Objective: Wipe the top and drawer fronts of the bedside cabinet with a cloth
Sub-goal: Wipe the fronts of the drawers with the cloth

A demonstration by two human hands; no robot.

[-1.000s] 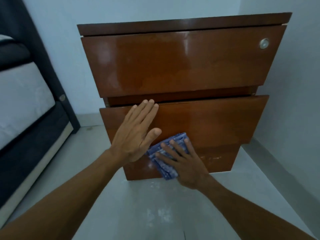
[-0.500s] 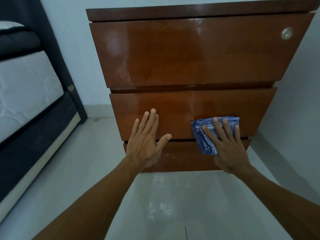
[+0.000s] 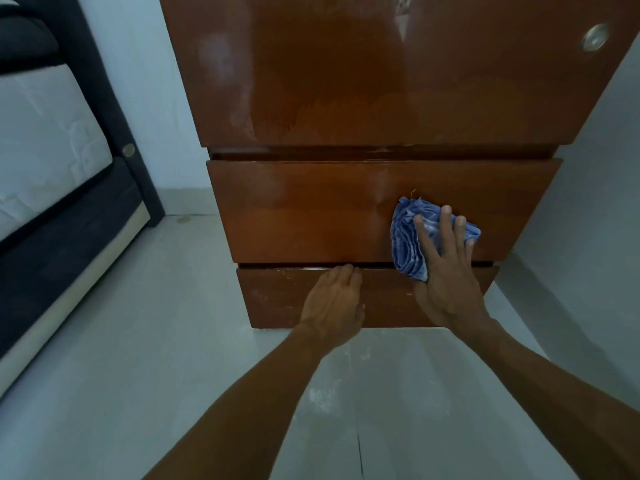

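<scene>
We log, near to far: left hand (image 3: 334,299), fingertips curled onto the top edge of the bottom drawer front (image 3: 388,296), holding nothing. Right hand (image 3: 446,271), fingers spread flat, pressing a folded blue cloth (image 3: 407,237) against the right part of the middle drawer front (image 3: 304,209). Beyond, top drawer front (image 3: 346,71) with 1 round lock (image 3: 595,37).

3 drawer fronts (image 3: 304,209), 1 cloth (image 3: 405,244), 2 hands (image 3: 332,303), 1 bed (image 3: 45,140), 1 round lock (image 3: 595,37)
</scene>
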